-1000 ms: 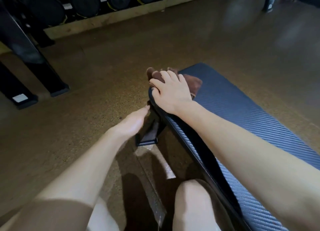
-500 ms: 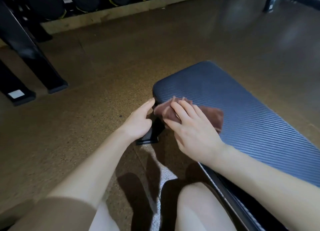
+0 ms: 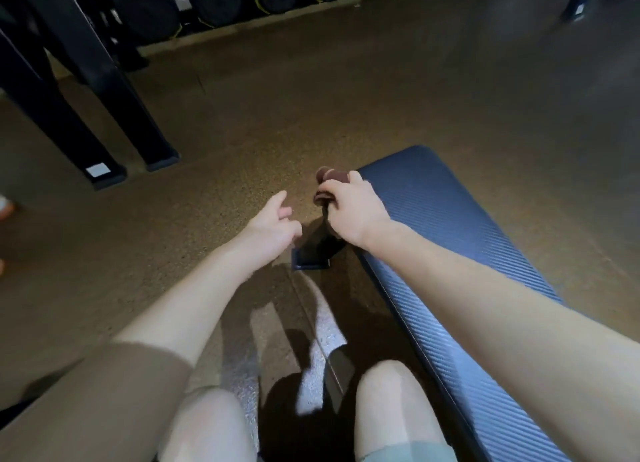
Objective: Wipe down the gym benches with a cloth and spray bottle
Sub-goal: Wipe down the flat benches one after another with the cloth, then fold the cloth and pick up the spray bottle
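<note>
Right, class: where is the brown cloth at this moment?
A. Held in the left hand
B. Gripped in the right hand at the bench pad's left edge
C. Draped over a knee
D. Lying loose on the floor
B: the right hand grips the brown cloth at the edge of the bench pad; the left hand holds nothing.

Two hands [image 3: 273, 226] [image 3: 353, 208], one cloth [image 3: 330, 176], one bench [image 3: 446, 226], two black frame legs [image 3: 104, 176] [image 3: 159, 158].
</note>
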A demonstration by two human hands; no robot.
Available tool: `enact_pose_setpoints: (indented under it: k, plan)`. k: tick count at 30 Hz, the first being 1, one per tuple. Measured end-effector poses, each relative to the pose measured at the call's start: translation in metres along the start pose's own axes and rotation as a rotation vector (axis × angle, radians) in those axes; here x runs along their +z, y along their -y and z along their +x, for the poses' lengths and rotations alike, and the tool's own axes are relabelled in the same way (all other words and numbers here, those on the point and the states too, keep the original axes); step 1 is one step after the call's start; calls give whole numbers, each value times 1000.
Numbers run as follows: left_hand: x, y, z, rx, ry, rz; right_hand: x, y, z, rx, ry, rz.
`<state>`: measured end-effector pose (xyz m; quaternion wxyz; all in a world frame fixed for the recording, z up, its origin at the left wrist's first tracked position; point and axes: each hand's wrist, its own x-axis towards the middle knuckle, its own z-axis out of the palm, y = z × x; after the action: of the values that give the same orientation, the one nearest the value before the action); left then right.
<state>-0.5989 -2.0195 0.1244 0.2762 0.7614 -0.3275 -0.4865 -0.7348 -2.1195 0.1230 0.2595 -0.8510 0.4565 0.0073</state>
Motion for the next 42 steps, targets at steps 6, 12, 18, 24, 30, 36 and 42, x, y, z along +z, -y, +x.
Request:
enact_pose_setpoints:
  k: [6, 12, 18, 24, 30, 36, 42]
  plan:
    - [-63, -67, -124, -219, 119, -335, -84, 124, -58, 316, 260, 927]
    - [-149, -116, -261, -304, -19, -471, -161, 252, -125, 548, 327, 1141]
    - [-202, -140, -377, -274, -97, -578, -209, 350, -187, 576, 502, 1097]
    - [-211, -136, -476, -286, -377, -652, -222, 418, -244, 509, 735, 1002]
    - [-187, -98, -583, -369, -825, -597, -217, 457, -323, 258, 1089, 754]
    - [-157, -81, -693, -499, -1018, -682, -204, 490, -408, -154, 1343, 176]
    - [-111, -59, -804, -564, -1150, -736, -187, 525, -521, -689, 1355, -31]
